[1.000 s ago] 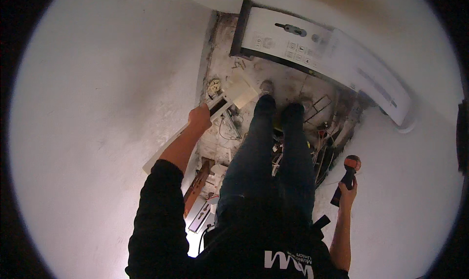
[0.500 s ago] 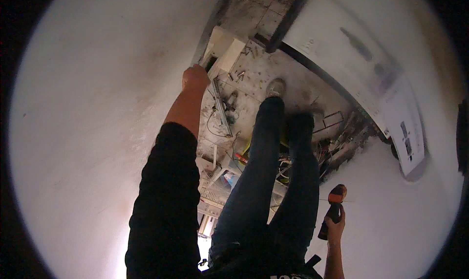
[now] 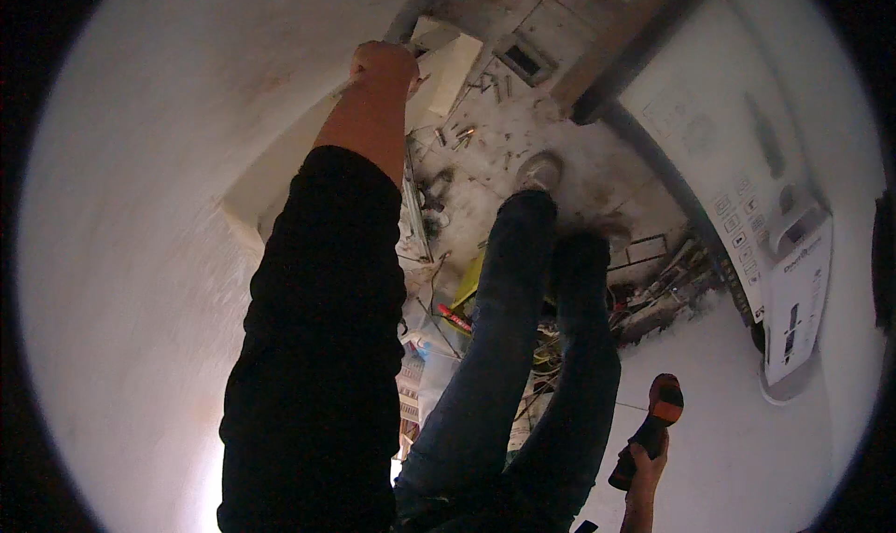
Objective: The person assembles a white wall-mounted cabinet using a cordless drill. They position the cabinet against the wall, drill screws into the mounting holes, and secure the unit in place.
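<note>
My left hand [image 3: 385, 63] is stretched out ahead at the wall on the left. Its fingers are closed on the edge of a long cream-coloured casing [image 3: 455, 74]. This casing slants along the wall behind my forearm, and its near end shows left of my sleeve. Down at the right, my right hand [image 3: 647, 463] is wrapped round the handle of an orange and black cordless drill [image 3: 665, 402], its head pointing away from me. The drill's tip is too dark to make out.
A large white appliance [image 3: 747, 178] with a control panel stands at the right. Several small metal pieces [image 3: 464, 136] and a metal rail [image 3: 416, 217] lie on the dirty tiled floor. A floor drain [image 3: 525, 60] is farther off. Tools and cables lie around my legs [image 3: 495, 346].
My left hand has moved farther away along the wall. The casing has tilted out, and its near end now shows left of my forearm. My right hand still holds the drill, slightly lower in view.
</note>
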The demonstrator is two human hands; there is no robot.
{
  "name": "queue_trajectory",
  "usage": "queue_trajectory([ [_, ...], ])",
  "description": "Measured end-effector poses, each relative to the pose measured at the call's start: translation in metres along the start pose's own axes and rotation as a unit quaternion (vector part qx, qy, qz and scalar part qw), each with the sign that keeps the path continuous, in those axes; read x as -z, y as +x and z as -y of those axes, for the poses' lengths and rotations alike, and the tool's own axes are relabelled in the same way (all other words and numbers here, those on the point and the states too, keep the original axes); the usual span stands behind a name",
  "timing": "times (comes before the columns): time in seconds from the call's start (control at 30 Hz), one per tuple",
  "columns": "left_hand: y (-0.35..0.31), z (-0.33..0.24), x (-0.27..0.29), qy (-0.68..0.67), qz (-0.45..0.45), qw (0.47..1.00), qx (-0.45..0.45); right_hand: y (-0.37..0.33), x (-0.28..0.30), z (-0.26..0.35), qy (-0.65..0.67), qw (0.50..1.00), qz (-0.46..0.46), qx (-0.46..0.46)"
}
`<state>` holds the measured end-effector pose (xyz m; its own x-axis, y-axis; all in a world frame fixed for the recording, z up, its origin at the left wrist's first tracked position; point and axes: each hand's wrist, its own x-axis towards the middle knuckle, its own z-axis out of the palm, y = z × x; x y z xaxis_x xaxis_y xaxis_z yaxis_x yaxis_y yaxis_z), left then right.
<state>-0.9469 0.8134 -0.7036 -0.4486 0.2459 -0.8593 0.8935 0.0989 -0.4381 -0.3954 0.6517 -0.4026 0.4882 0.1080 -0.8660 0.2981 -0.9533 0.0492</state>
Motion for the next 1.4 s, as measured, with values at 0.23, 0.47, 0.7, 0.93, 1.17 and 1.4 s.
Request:
queue_trajectory([
  [0.23,0.003,-0.025,0.042,0.075,-0.115,0.989,0.056,0.008,-0.006,0.012,0.028,0.999,0.023,-0.021],
  [0.47,0.044,-0.044,-0.029,0.019,-0.268,0.963,0.005,0.009,0.016,-0.011,0.101,0.992,0.076,0.017],
  [0.7,-0.087,-0.035,-0.070,0.246,-0.421,0.844,-0.225,0.004,0.037,-0.042,0.192,0.975,0.109,0.021],
  [0.93,-0.262,-0.166,-0.041,-0.009,-0.391,0.739,-0.549,-0.034,0.062,-0.081,0.407,0.893,0.192,0.007],
  [1.17,-0.302,-0.325,0.120,-0.230,-0.479,0.714,-0.456,-0.082,0.096,-0.142,0.463,0.844,0.176,0.204],
  [1.4,-0.267,-0.395,0.158,-0.579,-0.054,0.766,-0.273,-0.071,0.076,-0.175,0.560,0.741,0.326,0.174],
])
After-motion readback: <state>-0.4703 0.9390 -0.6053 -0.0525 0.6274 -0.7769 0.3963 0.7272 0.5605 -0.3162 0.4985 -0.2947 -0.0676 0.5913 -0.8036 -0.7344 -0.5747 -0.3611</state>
